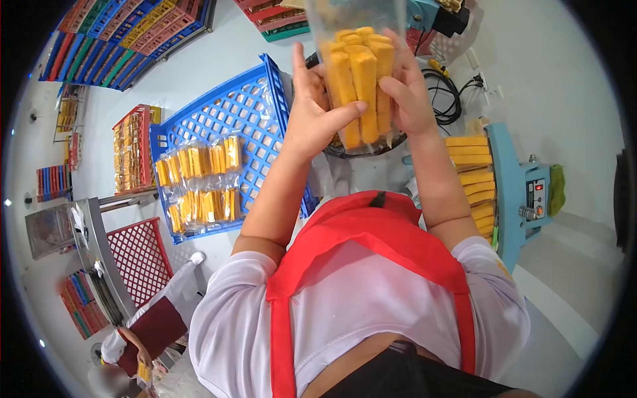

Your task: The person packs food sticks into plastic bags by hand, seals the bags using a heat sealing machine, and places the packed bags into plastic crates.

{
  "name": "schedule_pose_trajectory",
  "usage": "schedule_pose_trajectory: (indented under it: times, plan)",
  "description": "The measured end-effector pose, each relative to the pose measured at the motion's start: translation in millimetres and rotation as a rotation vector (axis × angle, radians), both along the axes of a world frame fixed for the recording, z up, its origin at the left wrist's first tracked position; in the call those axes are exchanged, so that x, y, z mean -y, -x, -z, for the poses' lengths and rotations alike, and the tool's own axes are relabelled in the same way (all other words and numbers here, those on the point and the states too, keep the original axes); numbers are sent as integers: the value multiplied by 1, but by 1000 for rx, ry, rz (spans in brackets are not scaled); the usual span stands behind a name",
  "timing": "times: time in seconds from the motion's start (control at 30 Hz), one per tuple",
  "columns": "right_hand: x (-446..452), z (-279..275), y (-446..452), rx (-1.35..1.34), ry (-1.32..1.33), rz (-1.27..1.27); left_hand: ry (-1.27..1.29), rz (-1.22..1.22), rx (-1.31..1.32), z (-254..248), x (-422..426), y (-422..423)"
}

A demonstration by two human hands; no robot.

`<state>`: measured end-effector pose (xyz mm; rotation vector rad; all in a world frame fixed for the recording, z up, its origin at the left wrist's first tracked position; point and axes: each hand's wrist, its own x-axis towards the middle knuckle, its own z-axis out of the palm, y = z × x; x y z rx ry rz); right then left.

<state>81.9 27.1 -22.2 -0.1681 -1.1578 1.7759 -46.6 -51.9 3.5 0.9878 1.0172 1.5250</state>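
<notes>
Between my two hands, upright, is a clear plastic bag [358, 79] packed with thick yellow sticks that look like baked food. The upper part of the bag stands above the sticks. My left hand [317, 109] grips its lower left side, thumb across the front and index finger pointing up. On the other side my right hand [410, 93] holds it with the thumb in front; some fingers are hidden behind the bag. To the left, a blue plastic crate [255, 156] carries two rows of filled bags [202, 159]. Loose yellow sticks [472, 179] are stacked right of my right forearm.
A teal machine [507, 199] with a control panel stands at the right. Black cables [448, 93] coil by the wall. Stacked coloured crates [133, 33] and a red crate of yellow packs [133, 149] are at the left. A co-worker [152, 331] holds a small yellow pack at lower left.
</notes>
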Motion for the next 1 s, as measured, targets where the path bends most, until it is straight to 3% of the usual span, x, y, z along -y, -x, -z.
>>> schedule_pose_trajectory:
  times: [0.1,0.3,0.4,0.43,0.47,0.5,0.53,0.57,0.6,0.67,0.77,1.0]
  plan:
    - [2,-6,-5,4,-75,-25,-264,-52,-138,1,3,5]
    - [8,-17,-7,62,-244,-94,-333,-24,-408,-3,12,6]
    - [8,-22,-5,66,-277,-119,-276,-76,-184,-9,11,6]
    - [5,-14,-3,67,-276,-117,-351,-82,-229,-5,10,12]
    - [0,0,1,46,-101,-109,-352,-78,-229,-6,11,17]
    - [-1,9,4,23,74,-102,-387,-137,-413,-8,12,21]
    - [2,16,3,23,71,-101,-422,-198,-597,-10,12,23]
    - [6,21,3,71,257,-323,-467,-151,-413,-12,11,19]
    - [9,24,3,119,444,-545,-469,-152,-412,-11,11,19]
    - [9,26,5,144,110,-469,-456,-78,-433,-10,8,21]
    - [3,21,5,-62,333,-549,-390,-61,-255,-15,15,13]
    - [14,2,12,-31,409,-450,-353,100,-120,-22,19,5]
